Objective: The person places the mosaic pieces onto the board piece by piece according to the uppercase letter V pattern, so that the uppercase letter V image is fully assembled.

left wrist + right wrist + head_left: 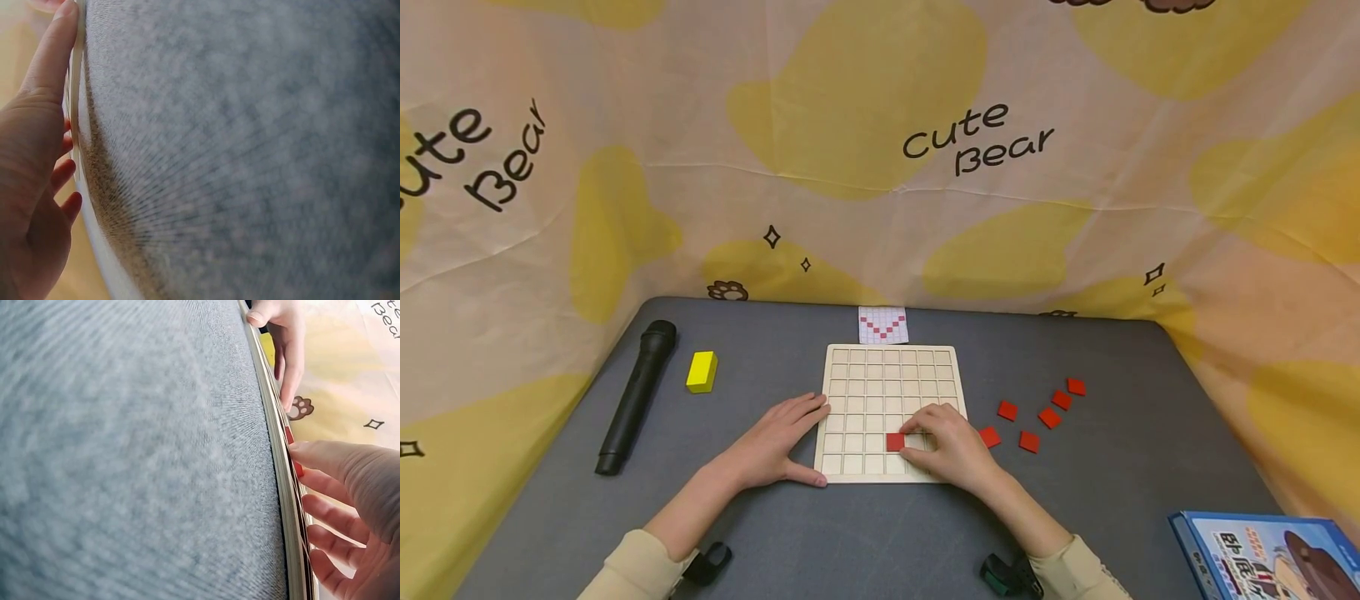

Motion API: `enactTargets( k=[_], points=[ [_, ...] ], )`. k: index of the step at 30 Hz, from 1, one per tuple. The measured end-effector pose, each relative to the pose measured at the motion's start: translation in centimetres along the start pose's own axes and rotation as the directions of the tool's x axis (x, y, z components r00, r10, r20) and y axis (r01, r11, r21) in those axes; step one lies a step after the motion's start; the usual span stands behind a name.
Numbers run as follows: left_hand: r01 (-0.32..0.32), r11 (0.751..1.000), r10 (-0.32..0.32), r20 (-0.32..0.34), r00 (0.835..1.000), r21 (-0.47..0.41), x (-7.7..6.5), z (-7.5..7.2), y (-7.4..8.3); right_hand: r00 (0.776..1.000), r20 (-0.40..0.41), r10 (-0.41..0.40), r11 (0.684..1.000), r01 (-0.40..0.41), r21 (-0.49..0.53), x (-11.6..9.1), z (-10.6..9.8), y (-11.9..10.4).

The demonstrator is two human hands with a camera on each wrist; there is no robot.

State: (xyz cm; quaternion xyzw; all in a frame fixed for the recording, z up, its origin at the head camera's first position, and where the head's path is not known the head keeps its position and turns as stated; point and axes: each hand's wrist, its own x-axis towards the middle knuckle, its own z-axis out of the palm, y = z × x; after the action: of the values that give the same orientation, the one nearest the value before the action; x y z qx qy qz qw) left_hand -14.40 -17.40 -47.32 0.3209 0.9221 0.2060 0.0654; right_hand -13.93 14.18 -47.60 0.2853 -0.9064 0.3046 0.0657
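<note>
A pale wooden grid board (847, 346) lies flat on the table. My left hand (778, 442) rests at its left edge, fingers extended along the side and thumb by the lower left corner. In the left wrist view, the left thumb (50, 59) lies along the board's edge. My right hand (951, 446) is over the lower right part of the board. Its thumb and index finger pinch a red square tile (895, 442) at the tile's right side, low over the grid. The right wrist view shows that red tile (298, 467) between thumb and index finger.
Several loose red tiles (1029, 442) lie right of the board. Behind it is a small pattern card (883, 337) with a red V shape. To the left are a yellow block (702, 372) and a black microphone (636, 396). A blue box (1262, 554) sits at the front right.
</note>
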Motion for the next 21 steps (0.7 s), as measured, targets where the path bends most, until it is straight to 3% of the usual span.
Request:
enactTargets(
  k=[14, 21],
  points=[
    [-0.011, 1.0, 0.01, -0.006, 1.0, -0.019, -0.1, -0.2, 0.2, 1.0, 0.015, 0.002, 0.997, -0.003, 0.071, -0.5, -0.4, 0.1],
    [-0.019, 1.0, 0.019, -0.018, 1.0, -0.017, -0.1, -0.2, 0.2, 0.996, -0.083, 0.036, 0.996, -0.028, 0.09, -1.1, -2.1, 1.8]
  ],
)
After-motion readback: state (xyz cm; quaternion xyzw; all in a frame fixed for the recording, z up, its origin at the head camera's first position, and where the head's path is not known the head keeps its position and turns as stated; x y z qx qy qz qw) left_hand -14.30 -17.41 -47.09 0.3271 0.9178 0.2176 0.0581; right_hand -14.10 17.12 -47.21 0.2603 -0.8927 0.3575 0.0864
